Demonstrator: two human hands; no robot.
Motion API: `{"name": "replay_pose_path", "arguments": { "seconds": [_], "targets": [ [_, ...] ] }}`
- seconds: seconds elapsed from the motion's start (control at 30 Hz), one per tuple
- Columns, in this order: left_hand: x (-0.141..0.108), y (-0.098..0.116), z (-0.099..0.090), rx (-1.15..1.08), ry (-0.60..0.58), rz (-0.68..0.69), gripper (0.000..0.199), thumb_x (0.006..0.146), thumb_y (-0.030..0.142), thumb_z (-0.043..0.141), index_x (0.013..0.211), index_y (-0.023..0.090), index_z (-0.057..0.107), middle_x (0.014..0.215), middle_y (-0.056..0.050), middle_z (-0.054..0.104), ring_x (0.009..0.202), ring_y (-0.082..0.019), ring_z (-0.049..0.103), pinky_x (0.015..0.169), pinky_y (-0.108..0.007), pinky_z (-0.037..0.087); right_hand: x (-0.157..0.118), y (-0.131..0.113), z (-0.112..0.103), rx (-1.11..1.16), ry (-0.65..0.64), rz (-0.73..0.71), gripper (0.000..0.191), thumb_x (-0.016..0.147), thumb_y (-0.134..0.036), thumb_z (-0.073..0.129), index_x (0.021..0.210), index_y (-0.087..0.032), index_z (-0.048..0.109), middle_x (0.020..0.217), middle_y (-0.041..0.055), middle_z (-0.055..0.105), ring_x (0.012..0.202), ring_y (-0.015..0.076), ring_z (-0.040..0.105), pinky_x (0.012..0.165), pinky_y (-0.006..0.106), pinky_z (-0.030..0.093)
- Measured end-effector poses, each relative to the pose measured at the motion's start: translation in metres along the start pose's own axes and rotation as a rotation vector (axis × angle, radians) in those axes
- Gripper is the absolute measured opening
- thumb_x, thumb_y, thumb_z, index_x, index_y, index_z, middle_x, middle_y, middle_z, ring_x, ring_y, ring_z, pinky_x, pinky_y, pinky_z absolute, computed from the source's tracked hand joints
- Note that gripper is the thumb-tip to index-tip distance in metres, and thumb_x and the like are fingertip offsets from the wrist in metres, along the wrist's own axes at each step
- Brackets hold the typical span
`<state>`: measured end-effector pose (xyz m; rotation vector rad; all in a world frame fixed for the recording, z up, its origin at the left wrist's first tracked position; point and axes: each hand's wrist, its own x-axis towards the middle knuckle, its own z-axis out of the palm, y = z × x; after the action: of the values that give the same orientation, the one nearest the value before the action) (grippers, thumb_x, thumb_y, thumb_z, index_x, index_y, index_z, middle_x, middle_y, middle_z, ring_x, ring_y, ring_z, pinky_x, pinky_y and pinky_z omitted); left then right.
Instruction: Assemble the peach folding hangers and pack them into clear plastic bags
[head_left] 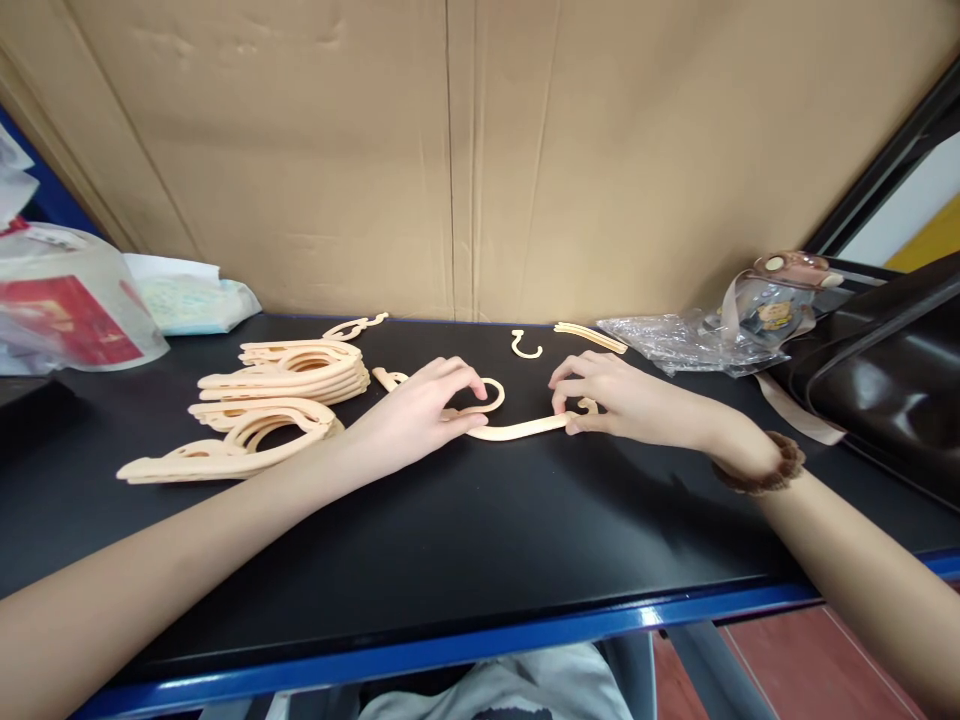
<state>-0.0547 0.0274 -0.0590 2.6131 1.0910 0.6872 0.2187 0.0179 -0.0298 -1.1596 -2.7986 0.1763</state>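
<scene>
Cream-coloured and slender, a curved hanger piece [519,431] spans the gap between our two hands at the black tabletop [480,560]. Our left hand [427,405] pinches one end between thumb and fingers, beside a rounded loop [500,396]; whether loop and piece are joined, we cannot tell. Our right hand [619,397], a brown band [787,463] at its wrist, grasps the opposite end between thumb and fingertips. To our left sit a nearer stack [225,462] and a farther stack [300,388] of cream parts with rounded openings. Beyond our hands, a small hook [529,352] lies near slim strips [590,337]. At right, a crinkled clear wrapper [660,342] rests beside a transparent bottle [772,305], backed by cardboard [337,150].
</scene>
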Motion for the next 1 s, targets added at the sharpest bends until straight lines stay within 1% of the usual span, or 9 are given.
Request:
{"name": "replay_pose_path", "arguments": {
  "seconds": [0.13, 0.23, 0.33, 0.47, 0.6, 0.67, 0.77, 0.87, 1.0],
  "targets": [
    [-0.001, -0.005, -0.006, 0.05, -0.012, -0.02, 0.025, 0.09, 0.043, 0.054, 0.104, 0.022, 0.058, 0.114, -0.006, 0.057, 0.105, -0.023, 0.055, 0.088, -0.037, 0.045, -0.003, 0.013, 0.001, -0.004, 0.022, 0.044, 0.011, 0.088, -0.019, 0.055, 0.086, -0.021, 0.066, 0.117, 0.0078, 0.055, 0.095, 0.0222, 0.054, 0.084, 0.037, 0.04],
    [-0.002, -0.003, -0.008, -0.009, -0.121, 0.087, 0.037, 0.09, 0.046, 0.055, 0.122, 0.027, 0.056, 0.135, -0.004, 0.052, 0.124, -0.023, 0.048, 0.101, -0.038, 0.041, -0.001, 0.021, 0.005, -0.024, 0.066, 0.01, 0.015, 0.087, -0.014, 0.053, 0.085, -0.02, 0.066, 0.115, 0.0092, 0.055, 0.098, 0.0227, 0.055, 0.086, 0.037, 0.042],
    [-0.004, 0.005, -0.006, -0.039, -0.249, 0.206, 0.042, 0.093, 0.044, 0.053, 0.133, 0.032, 0.051, 0.149, 0.002, 0.043, 0.138, -0.02, 0.036, 0.114, -0.038, 0.028, 0.001, 0.025, 0.009, 0.007, 0.086, -0.011, 0.02, 0.086, -0.01, 0.048, 0.081, -0.02, 0.065, 0.112, 0.0089, 0.057, 0.101, 0.0222, 0.055, 0.087, 0.036, 0.043],
    [-0.01, 0.024, -0.002, -0.01, -0.358, 0.28, 0.05, 0.092, 0.046, 0.055, 0.139, 0.032, 0.047, 0.152, 0.004, 0.04, 0.142, -0.019, 0.03, 0.117, -0.038, 0.025, 0.001, 0.024, 0.011, 0.067, 0.075, 0.047, 0.023, 0.085, -0.01, 0.046, 0.076, -0.02, 0.065, 0.108, 0.0057, 0.061, 0.093, 0.0188, 0.06, 0.083, 0.032, 0.045],
    [-0.017, 0.047, 0.004, -0.005, -0.385, 0.383, 0.057, 0.093, 0.047, 0.053, 0.144, 0.026, 0.04, 0.154, 0.001, 0.034, 0.143, -0.019, 0.028, 0.117, -0.036, 0.024, 0.002, 0.018, 0.009, 0.051, 0.079, 0.131, 0.026, 0.088, -0.012, 0.042, 0.076, -0.02, 0.064, 0.094, 0.0037, 0.066, 0.084, 0.0179, 0.061, 0.076, 0.03, 0.045],
    [-0.02, 0.058, 0.007, -0.016, -0.392, 0.442, 0.055, 0.095, 0.045, 0.049, 0.145, 0.023, 0.038, 0.155, 0.001, 0.031, 0.144, -0.017, 0.026, 0.118, -0.034, 0.022, 0.003, 0.016, 0.009, 0.051, 0.113, 0.168, 0.025, 0.09, -0.016, 0.041, 0.082, -0.019, 0.064, 0.09, 0.0041, 0.067, 0.082, 0.018, 0.061, 0.074, 0.03, 0.044],
    [-0.021, 0.071, 0.013, -0.038, -0.406, 0.508, 0.056, 0.097, 0.045, 0.046, 0.146, 0.02, 0.036, 0.156, 0.0, 0.028, 0.145, -0.017, 0.023, 0.118, -0.032, 0.02, 0.004, 0.015, 0.013, 0.104, 0.125, 0.201, 0.016, 0.09, -0.029, 0.051, 0.096, -0.019, 0.062, 0.091, 0.0038, 0.067, 0.076, 0.017, 0.061, 0.068, 0.029, 0.044],
    [-0.02, 0.078, 0.016, -0.054, -0.422, 0.567, 0.057, 0.097, 0.044, 0.046, 0.146, 0.018, 0.037, 0.155, -0.002, 0.032, 0.144, -0.019, 0.025, 0.117, -0.033, 0.021, 0.006, 0.018, 0.02, 0.164, 0.162, 0.26, 0.023, 0.085, -0.029, 0.058, 0.106, -0.02, 0.059, 0.098, 0.0042, 0.066, 0.076, 0.0159, 0.061, 0.067, 0.028, 0.046],
    [-0.02, 0.08, 0.015, -0.05, -0.388, 0.575, 0.056, 0.096, 0.045, 0.048, 0.143, 0.015, 0.041, 0.153, -0.006, 0.036, 0.143, -0.022, 0.028, 0.117, -0.036, 0.024, 0.009, 0.023, 0.026, 0.149, 0.239, 0.44, 0.022, 0.082, -0.021, 0.058, 0.102, -0.017, 0.063, 0.084, 0.0035, 0.068, 0.07, 0.0161, 0.062, 0.064, 0.028, 0.046]
  ]
}}
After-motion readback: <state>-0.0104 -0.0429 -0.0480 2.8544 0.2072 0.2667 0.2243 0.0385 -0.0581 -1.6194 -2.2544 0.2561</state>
